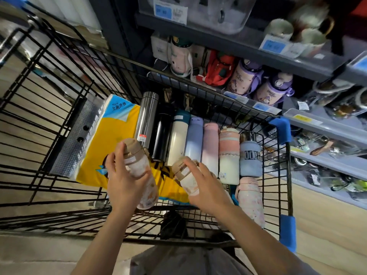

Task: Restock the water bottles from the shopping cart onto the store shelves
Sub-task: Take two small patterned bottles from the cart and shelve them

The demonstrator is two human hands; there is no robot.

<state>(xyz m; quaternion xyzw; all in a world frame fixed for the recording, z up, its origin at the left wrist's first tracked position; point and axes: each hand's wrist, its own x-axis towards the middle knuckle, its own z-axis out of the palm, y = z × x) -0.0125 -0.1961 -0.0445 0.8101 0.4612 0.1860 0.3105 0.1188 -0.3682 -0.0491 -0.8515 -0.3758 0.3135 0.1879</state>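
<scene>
My left hand [121, 175] grips a pale pink bottle with a tan lid [139, 167], held above the black wire shopping cart [286, 171]. My right hand [206, 185] grips a second bottle of the same kind [185, 176], just right of the first. Below them, several bottles lie side by side in the cart: a steel flask [147, 118], a black one [162, 135], a cream one [177, 139], a lilac one [193, 137], a pink one [209, 143] and others. The store shelves [248, 46] rise beyond the cart, holding purple bottles [274, 90].
A yellow and blue pack of paper goods [107, 139] fills the cart's left half. Blue foam pads [287, 233] wrap the cart's right rim. Lower shelves [321, 126] at right carry small packaged goods and price tags. Mugs [280, 29] stand on an upper shelf.
</scene>
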